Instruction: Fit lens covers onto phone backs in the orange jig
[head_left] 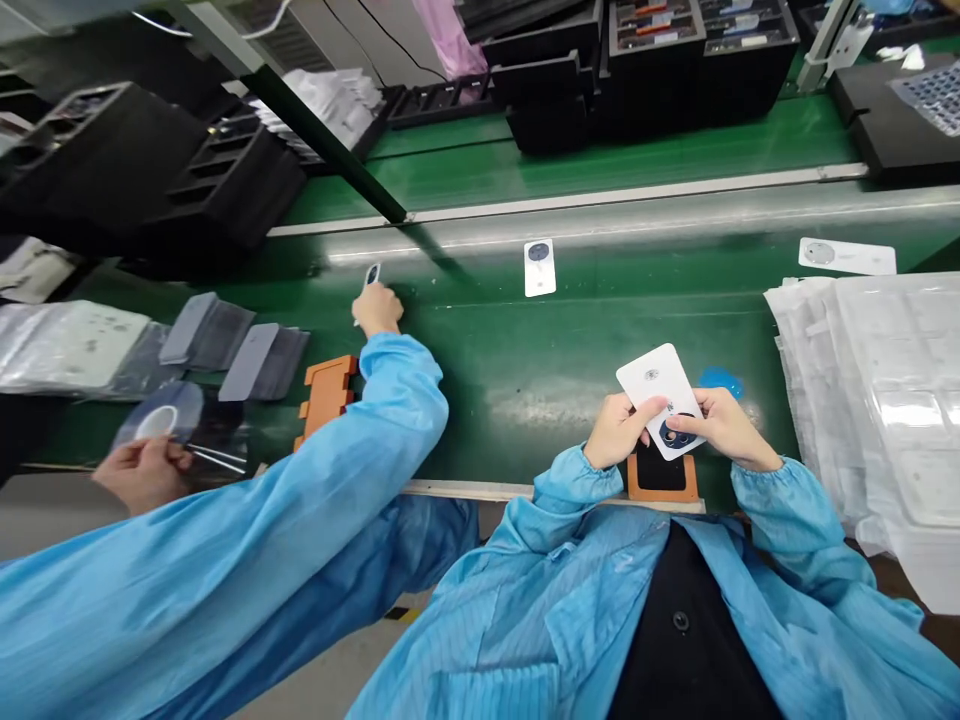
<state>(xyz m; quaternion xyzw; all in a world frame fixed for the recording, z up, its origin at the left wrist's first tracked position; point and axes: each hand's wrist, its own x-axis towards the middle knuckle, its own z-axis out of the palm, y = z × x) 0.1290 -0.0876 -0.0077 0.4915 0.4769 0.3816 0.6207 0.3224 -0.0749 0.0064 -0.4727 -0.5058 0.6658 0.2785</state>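
Note:
My left hand point(621, 430) and my right hand point(718, 425) hold a white phone back cover point(654, 378) between them, tilted above the front edge of the green bench. It has a dark round camera ring at its lower end. My left fingers pinch its left edge, and my right thumb presses near the ring. Just under it an orange fixture point(684, 482) with a black middle sits at the bench edge, partly hidden by the cover. A blue scrap point(721, 381) lies beyond my right hand.
Another white cover point(539, 270) lies mid-bench, and one point(847, 256) at far right. Clear trays point(900, 390) are stacked on my right. On the left a co-worker's hand point(379, 308) touches a phone part; the other hand point(146, 472) holds clear film. An orange fixture point(328, 392) lies near them.

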